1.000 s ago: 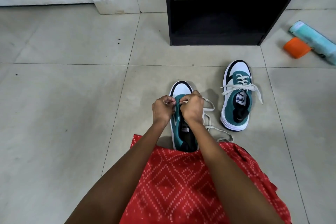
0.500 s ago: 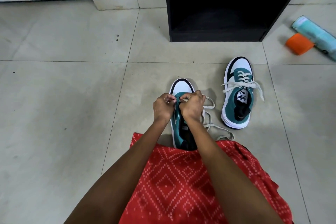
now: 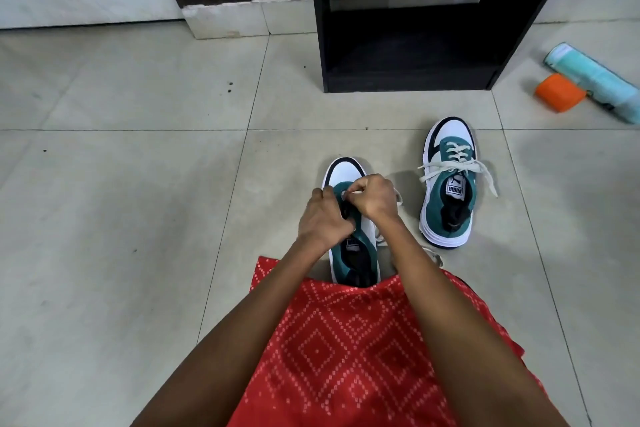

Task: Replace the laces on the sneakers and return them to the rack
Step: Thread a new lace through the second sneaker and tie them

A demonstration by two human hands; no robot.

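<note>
I wore a red garment [image 3: 346, 350] over my lap: small white dots laid out as nested diamonds and crossing lines, front hem uneven. My forearms [image 3: 242, 315] were bare to frame bottom. Left hand [image 3: 322, 222] and right hand [image 3: 374, 196] were bare too.

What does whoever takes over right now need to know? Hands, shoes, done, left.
Left hand: grips the upper of the near sneaker, fingers curled in at the throat.
Right hand: pinches the lace at the front eyelets; the slack trails on the floor to the right.
Far sneaker: on the floor in front of the rack, laced, ends lying loose to both sides.
Done: far sneaker threaded.
Left: finish lacing the near sneaker, probably tie both, put the pair on the rack.
</note>
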